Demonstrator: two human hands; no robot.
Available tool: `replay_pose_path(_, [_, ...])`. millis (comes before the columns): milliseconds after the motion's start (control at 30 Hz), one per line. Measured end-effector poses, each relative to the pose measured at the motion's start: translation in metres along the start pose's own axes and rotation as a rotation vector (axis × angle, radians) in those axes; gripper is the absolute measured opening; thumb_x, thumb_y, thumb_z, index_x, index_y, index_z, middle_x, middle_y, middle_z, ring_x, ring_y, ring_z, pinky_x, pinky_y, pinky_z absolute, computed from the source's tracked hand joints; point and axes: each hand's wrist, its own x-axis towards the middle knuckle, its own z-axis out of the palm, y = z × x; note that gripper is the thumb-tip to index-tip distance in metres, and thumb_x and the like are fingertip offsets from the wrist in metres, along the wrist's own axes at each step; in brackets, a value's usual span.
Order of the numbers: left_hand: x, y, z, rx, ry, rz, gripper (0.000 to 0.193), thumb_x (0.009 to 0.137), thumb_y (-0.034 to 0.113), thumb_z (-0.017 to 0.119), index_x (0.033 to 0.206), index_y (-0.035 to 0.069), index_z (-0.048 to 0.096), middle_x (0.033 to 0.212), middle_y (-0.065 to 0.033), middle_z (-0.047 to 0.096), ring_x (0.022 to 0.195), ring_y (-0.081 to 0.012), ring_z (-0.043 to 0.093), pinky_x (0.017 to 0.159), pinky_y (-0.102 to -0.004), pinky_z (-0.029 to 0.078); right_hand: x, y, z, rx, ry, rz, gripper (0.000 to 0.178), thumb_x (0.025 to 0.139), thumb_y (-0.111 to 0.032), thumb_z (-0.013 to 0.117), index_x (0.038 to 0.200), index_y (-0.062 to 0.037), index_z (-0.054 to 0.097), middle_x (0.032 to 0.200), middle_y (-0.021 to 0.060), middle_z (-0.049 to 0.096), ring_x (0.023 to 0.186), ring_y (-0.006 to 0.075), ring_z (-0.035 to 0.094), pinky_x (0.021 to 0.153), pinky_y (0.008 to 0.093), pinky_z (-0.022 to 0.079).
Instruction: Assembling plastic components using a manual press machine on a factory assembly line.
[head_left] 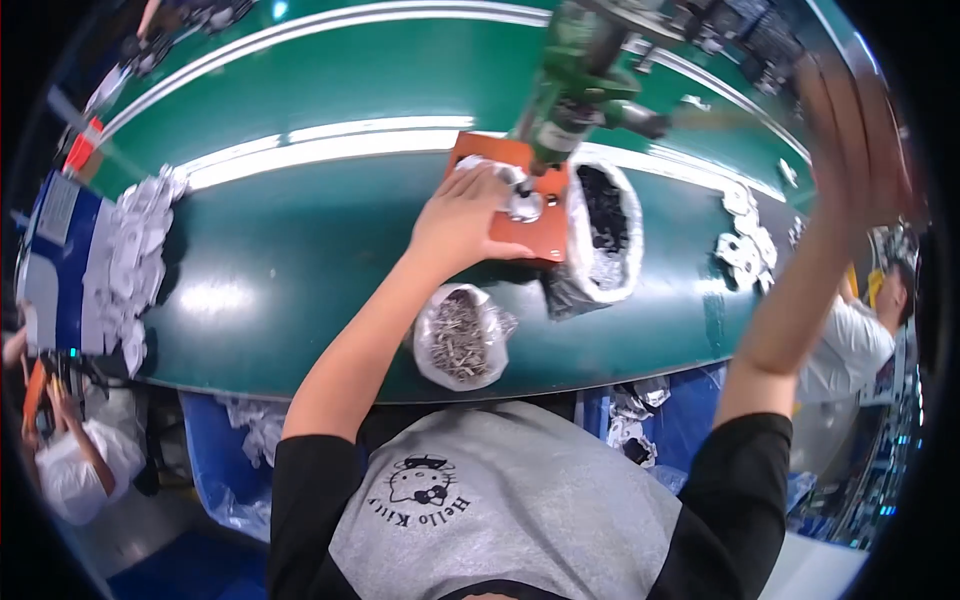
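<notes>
My left hand (pixel 465 215) lies on an orange block (pixel 543 235), its fingers over a white part (pixel 525 206) and its thumb spread on the block. The white part sits under the tip of a green press (pixel 560 135); my fingers hide some of it. My right hand (pixel 855 140) is raised at the far right, blurred, with fingers stretched out and nothing visible in them. Right of the block stands a white bag (pixel 632 240) of small black pieces. A white bag (pixel 428 350) of small metal pins or screws lies nearer me, below my left wrist.
White parts are heaped beside a blue-and-white box (pixel 60 260) at the left. More white parts (pixel 745 245) lie on the green table (pixel 300 270) at the right. Blue bins (pixel 215 470) stand below the near edge. Other people (pixel 850 345) sit at both sides.
</notes>
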Motion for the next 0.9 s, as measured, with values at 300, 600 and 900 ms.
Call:
replay_pose_path(300, [-0.018, -0.054, -0.022, -0.004, -0.233, -0.301, 0.047, 0.084, 0.03, 0.063, 0.122, 0.005, 0.053, 0.143, -0.0216, 0.037, 0.137, -0.0369, 0.028, 0.111, -0.0457, 0.022, 0.4, 0.136, 0.227, 0.49, 1.105, 0.2, 0.033, 0.085, -0.012, 0.059, 0.115, -0.0003, 0.05, 0.09, 0.0094, 0.064, 0.069, 0.0138, 0.061, 0.059, 0.0263, 0.051])
replay_pose_path(600, [-0.017, -0.034, 0.006, -0.065, -0.134, -0.353, 0.045, 0.087, 0.026, 0.062, 0.124, 0.005, 0.051, 0.146, -0.0185, 0.034, 0.138, -0.0359, 0.026, 0.111, -0.0465, 0.023, 0.397, 0.164, 0.229, -0.305, 1.302, 0.356, 0.032, 0.082, -0.013, 0.059, 0.111, -0.0025, 0.051, 0.083, 0.0232, 0.064, 0.081, 0.0425, 0.061, 0.072, 0.0471, 0.049])
replay_pose_path(900, [0.007, -0.035, -0.032, 0.28, -0.204, -0.325, 0.048, 0.073, 0.039, 0.069, 0.108, 0.008, 0.058, 0.104, -0.0131, 0.059, 0.102, -0.0333, 0.052, 0.092, -0.0465, 0.041, 0.367, 0.215, 0.222, -0.109, 1.203, 0.042, 0.044, 0.088, -0.032, 0.06, 0.12, -0.0027, 0.059, 0.107, 0.0141, 0.064, 0.099, 0.0248, 0.06, 0.084, 0.0355, 0.047])
